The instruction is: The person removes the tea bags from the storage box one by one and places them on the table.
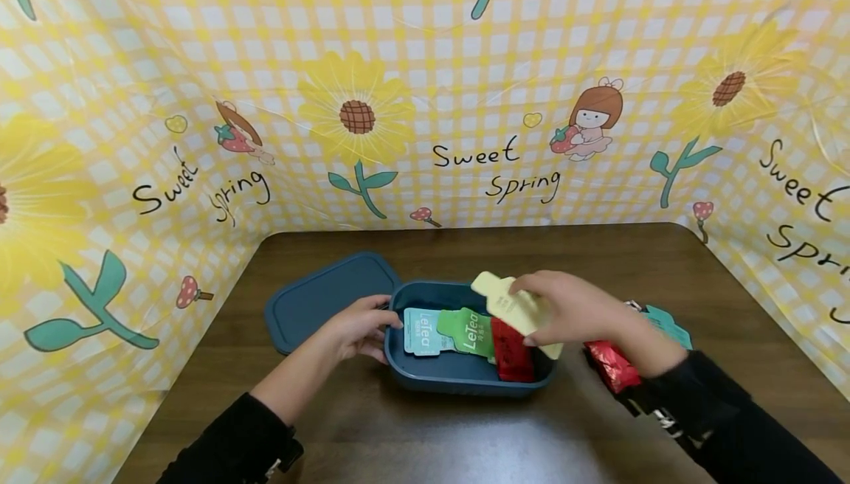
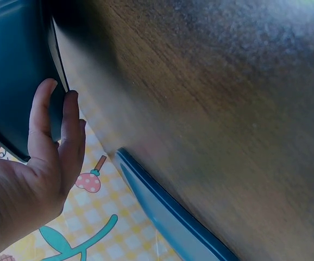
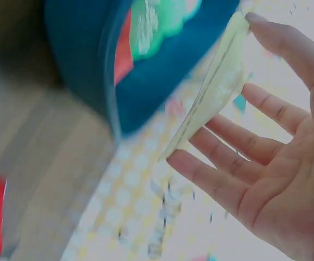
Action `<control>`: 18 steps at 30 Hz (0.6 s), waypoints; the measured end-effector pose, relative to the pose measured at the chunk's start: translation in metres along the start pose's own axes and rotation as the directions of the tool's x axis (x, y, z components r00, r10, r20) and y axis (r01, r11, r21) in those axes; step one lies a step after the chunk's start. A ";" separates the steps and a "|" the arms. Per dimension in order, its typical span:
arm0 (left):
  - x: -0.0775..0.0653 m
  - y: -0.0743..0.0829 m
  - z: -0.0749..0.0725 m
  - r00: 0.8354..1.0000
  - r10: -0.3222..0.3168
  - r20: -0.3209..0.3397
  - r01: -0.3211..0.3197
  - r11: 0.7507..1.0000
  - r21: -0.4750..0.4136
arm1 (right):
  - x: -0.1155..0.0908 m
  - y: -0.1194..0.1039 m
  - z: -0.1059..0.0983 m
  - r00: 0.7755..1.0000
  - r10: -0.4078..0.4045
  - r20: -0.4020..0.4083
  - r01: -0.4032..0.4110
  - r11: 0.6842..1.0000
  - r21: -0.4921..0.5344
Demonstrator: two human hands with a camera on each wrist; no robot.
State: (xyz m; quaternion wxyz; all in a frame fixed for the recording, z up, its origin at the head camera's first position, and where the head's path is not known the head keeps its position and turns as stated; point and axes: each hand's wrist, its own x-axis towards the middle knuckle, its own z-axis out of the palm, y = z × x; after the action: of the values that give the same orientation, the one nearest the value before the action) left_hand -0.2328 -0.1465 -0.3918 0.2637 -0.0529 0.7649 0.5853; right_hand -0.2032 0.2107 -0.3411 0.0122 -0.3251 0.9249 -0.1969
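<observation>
A dark blue rectangular box (image 1: 458, 383) stands uncovered on the table. Inside it lie a light blue sachet (image 1: 423, 333), a green "LeTea" sachet (image 1: 470, 330) and a red sachet (image 1: 513, 355). My left hand (image 1: 361, 329) grips the box's left end, thumb at the rim and fingers along the outer wall (image 2: 16, 70). Above the box's right end, my right hand (image 1: 571, 310) pinches a pale yellow bottle-shaped sachet (image 1: 508, 303) by its edges. In the right wrist view, this sachet (image 3: 214, 92) sits tilted between thumb and fingertips, beside the box's rim.
Behind and left of the box lies a flat dark blue lid (image 1: 325, 299). To the right, partly under my right forearm, are a red shiny packet (image 1: 614, 367) and a teal sachet (image 1: 669, 325). A yellow checked cloth (image 1: 465, 63) walls in the wooden table (image 1: 372, 436).
</observation>
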 end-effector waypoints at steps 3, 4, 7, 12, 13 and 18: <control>-0.001 0.000 0.000 1.000 0.000 -0.001 0.000 1.000 0.001 | -0.021 0.017 -0.015 0.998 0.052 -0.034 -0.052 0.999 0.018; -0.001 0.001 0.000 1.000 -0.001 -0.002 0.001 1.000 0.000 | -0.029 0.023 -0.018 0.997 0.071 -0.042 -0.071 0.997 0.020; -0.002 0.001 0.000 1.000 -0.004 -0.003 0.004 1.000 0.001 | -0.051 0.043 -0.023 0.988 0.140 -0.066 -0.139 0.990 0.014; -0.002 0.000 0.000 1.000 -0.006 -0.006 0.006 1.000 0.005 | -0.090 0.078 -0.022 0.960 0.276 -0.046 -0.275 0.961 0.009; -0.002 0.000 0.001 1.000 -0.005 -0.006 0.006 1.000 0.005 | -0.097 0.084 -0.022 0.952 0.304 -0.035 -0.304 0.953 0.006; -0.002 0.001 0.001 1.000 -0.007 -0.006 0.007 1.000 0.006 | -0.128 0.113 -0.022 0.909 0.415 0.024 -0.415 0.910 -0.010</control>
State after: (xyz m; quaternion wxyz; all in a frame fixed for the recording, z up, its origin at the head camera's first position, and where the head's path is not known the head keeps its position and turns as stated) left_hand -0.2313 -0.1454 -0.3909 0.2637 -0.0564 0.7673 0.5819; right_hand -0.1732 0.3763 -0.3766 0.0647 -0.1238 0.9731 -0.1834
